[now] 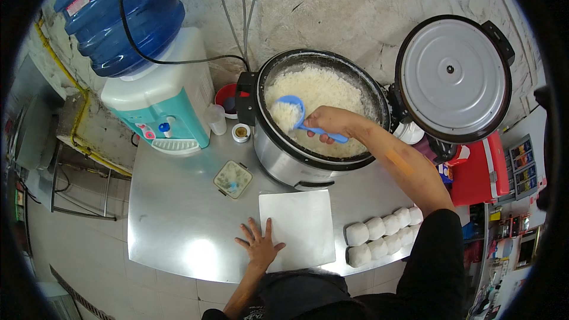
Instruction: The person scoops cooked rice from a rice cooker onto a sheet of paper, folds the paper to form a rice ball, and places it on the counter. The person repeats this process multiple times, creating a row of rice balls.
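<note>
My right hand (326, 123) is closed around the handle of a blue plastic scoop (298, 128), inside an open rice cooker (279, 153). White cooked rice (318, 86) fills much of the pot, and rice lies heaped in the scoop's bowl. With fingers spread, my left hand (261, 244) rests palm down at the left edge of a stack of white sheets (298, 226), its fingertips partly on the sheets. To the right of the sheets, two rows of white wrapped or rounded portions (357, 234) sit on the steel table (178, 213).
A lidded square container (233, 179), a small jar (241, 133), a plastic cup (215, 119) and a red bowl (226, 98) stand left of the cooker. Behind them is a water dispenser (155, 98). The cooker's raised lid (451, 80) and a red cooler (473, 171) are at the right.
</note>
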The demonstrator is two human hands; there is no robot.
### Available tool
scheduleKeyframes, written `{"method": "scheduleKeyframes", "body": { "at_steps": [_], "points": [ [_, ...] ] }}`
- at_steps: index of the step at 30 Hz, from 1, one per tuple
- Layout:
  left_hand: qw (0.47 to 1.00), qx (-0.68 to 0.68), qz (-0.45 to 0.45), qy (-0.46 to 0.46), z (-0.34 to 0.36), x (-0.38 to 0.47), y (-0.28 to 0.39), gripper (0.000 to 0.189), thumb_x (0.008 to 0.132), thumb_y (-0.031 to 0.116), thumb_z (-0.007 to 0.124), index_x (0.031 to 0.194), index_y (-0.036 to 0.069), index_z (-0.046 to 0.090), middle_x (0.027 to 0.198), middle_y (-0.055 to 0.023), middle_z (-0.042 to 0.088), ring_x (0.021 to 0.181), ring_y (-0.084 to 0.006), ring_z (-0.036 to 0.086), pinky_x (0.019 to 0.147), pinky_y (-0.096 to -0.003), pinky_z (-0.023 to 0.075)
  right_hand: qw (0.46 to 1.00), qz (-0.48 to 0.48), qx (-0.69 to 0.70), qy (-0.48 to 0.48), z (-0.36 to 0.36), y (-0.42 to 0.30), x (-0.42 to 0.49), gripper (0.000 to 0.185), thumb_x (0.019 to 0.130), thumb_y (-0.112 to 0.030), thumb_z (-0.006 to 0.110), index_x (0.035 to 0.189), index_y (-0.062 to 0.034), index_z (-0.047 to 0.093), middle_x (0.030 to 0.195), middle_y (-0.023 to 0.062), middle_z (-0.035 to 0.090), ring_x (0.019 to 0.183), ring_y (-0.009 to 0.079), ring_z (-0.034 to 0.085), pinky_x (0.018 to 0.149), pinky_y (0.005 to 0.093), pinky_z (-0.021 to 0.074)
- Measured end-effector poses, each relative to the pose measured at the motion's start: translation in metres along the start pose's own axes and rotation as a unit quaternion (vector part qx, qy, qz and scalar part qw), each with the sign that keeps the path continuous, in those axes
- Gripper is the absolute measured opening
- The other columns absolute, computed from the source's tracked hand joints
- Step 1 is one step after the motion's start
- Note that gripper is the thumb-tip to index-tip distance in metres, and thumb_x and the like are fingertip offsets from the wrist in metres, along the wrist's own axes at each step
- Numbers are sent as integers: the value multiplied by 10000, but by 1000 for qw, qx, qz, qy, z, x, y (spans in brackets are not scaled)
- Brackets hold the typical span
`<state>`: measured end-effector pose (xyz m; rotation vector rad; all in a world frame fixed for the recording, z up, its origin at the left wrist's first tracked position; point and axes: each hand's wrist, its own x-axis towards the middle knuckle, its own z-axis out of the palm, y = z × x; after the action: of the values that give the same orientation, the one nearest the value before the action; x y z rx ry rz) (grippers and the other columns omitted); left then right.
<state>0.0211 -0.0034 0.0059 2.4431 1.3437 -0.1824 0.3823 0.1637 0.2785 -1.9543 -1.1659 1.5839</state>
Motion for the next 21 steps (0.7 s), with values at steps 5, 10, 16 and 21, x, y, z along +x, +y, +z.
{"method": "scheduleKeyframes", "body": {
  "at_steps": [5,10,16,21],
  "points": [
    [999,-48,6,-5,-10,-5,-3,1037,806,776,626,1632,269,256,1646,-357,60,1477,-642,31,1020,-878,85,994,-12,78,72,-27,-3,25,297,1050,-269,573,1027,25,614,949,64,611,593,127,485,453,308,417],
    [994,-90,38,-52,-27,-14,-16,1044,795,720,697,1626,252,274,1661,-335,27,1497,-613,-22,1108,-809,63,834,-78,-438,327,-18,-2,26,303,956,-216,595,1142,12,669,1075,291,702,1006,449,704,853,515,565],
    [988,-105,66,-89,-33,-15,-30,1075,755,612,803,1626,270,274,1686,-278,-16,1520,-566,-51,1158,-757,57,797,-150,-570,129,1,2,-10,269,969,-216,582,1019,12,714,950,228,733,836,372,732,750,470,579],
    [991,-93,62,-78,-26,-12,-27,1066,752,617,803,1621,272,290,1686,-275,-9,1519,-567,-49,1153,-763,61,970,-82,-224,38,-18,14,-40,293,1011,-273,602,956,3,684,841,86,675,524,161,575,514,347,481]
  ]
}}
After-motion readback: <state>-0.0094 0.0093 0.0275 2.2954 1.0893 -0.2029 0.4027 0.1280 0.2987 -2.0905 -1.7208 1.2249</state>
